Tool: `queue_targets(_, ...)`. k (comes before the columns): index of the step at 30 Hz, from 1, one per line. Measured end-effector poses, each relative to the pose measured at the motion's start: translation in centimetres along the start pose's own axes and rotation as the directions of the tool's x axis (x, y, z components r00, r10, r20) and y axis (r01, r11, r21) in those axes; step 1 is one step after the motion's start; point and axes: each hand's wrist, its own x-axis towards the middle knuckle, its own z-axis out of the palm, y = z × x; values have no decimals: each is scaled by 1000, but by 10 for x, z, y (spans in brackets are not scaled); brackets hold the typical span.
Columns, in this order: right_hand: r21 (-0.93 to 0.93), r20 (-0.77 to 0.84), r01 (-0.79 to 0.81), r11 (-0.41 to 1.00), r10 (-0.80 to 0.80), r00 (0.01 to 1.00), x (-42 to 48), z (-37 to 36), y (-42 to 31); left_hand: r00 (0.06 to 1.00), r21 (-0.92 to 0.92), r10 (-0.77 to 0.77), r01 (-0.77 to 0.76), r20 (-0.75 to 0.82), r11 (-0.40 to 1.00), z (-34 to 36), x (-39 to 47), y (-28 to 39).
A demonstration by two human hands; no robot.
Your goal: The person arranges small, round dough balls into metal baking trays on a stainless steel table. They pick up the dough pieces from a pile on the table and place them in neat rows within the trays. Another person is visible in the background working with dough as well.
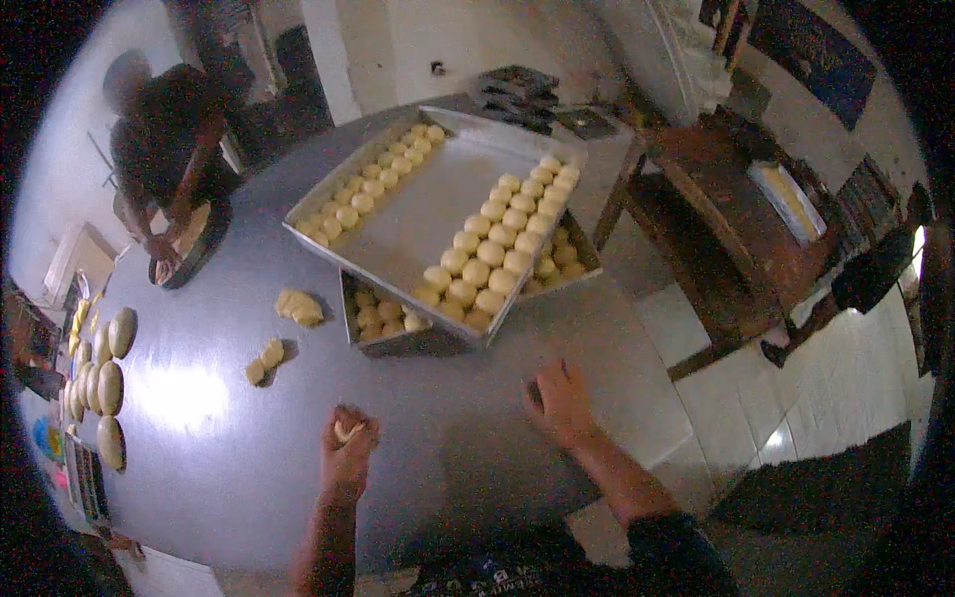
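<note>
My left hand (349,451) is curled around a small piece of dough (346,431), just above the metal table near its front. To its right, my right hand (561,403) is low over the table with its fingers bent downward; whatever may be under the palm is hidden. Beyond my hands, a large metal baking tray (440,201) rests askew on top of another tray (586,277). Rows of round dough balls (490,252) line its right side, and more dough balls (362,202) run along its left. Loose dough lumps (298,307) and smaller dough pieces (265,362) lie left of the trays.
Several oval loaves of dough (110,388) sit at the table's left edge. Across the table, another person (168,142) reaches into a dark-sided pan (186,250). A wooden table (731,216) with a long tin (788,203) stands on the right, over a tiled floor.
</note>
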Motion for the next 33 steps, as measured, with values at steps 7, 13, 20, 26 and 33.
queue_targets(7,745,-86,-141,652,304,949,109,-113,12,953,195,101,-45,-287,980,-5,-12,7)
queue_targets(13,377,-635,212,902,85,768,341,-95,51,967,130,-42,77,-251,989,16,-30,-25)
queue_targets(20,698,-402,336,633,-42,915,240,-50,-16,997,92,-56,51,50,994,45,-14,0)
queue_targets(26,711,121,280,644,-505,854,23,-20,-80,829,189,-354,300,433,935,56,-12,-4)
queue_targets(33,-167,-8,248,954,-253,967,2,1,-46,773,981,613,59,-163,186,-185,102,3)
